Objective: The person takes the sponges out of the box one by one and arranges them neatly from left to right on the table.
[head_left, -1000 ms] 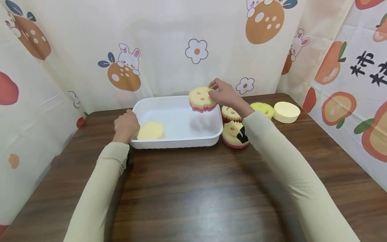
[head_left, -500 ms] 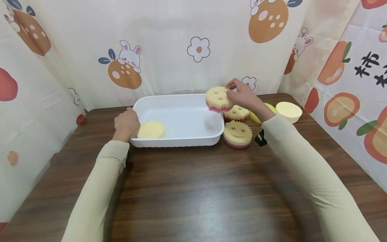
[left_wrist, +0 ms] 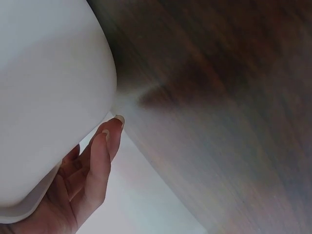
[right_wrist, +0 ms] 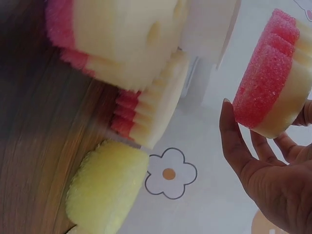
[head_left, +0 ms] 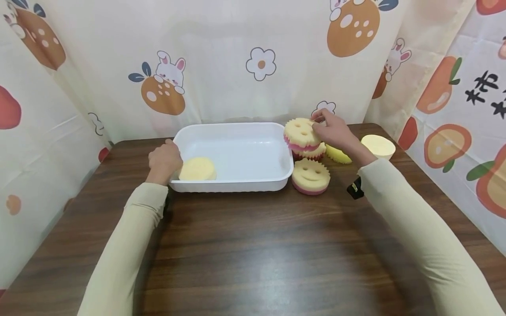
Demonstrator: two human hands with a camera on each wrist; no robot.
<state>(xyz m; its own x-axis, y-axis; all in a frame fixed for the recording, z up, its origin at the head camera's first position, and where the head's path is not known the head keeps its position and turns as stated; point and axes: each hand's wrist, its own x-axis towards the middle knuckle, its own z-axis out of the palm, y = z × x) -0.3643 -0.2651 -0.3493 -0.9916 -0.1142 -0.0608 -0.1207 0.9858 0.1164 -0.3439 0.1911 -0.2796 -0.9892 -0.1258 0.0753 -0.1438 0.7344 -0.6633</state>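
A white tray [head_left: 253, 158] stands at the back of the table. My left hand [head_left: 164, 159] grips its left rim, and in the left wrist view the fingers [left_wrist: 100, 161] lie along its outer wall. Between thumb and fingers, my right hand [head_left: 334, 129] pinches a cream-and-pink smiley sponge [head_left: 301, 131]. This sponge is raised just beyond the tray's right rim, above another smiley sponge [head_left: 317, 153] that it partly hides. In the right wrist view the pink layer of the held sponge [right_wrist: 268, 80] faces the camera. A plain round cream sponge [head_left: 197, 169] lies inside the tray at its left.
Right of the tray, a smiley sponge [head_left: 310, 175] with a pink base lies at the front. A yellow sponge [head_left: 338, 154] and a cream round-edged sponge [head_left: 378, 146] are further right, partly behind the right arm. A printed curtain [head_left: 221, 87] hangs behind the table [head_left: 245, 245].
My right hand has carried the held smiley sponge from above the tray to the right, past its rim, and slightly lower. My left hand stays on the tray.
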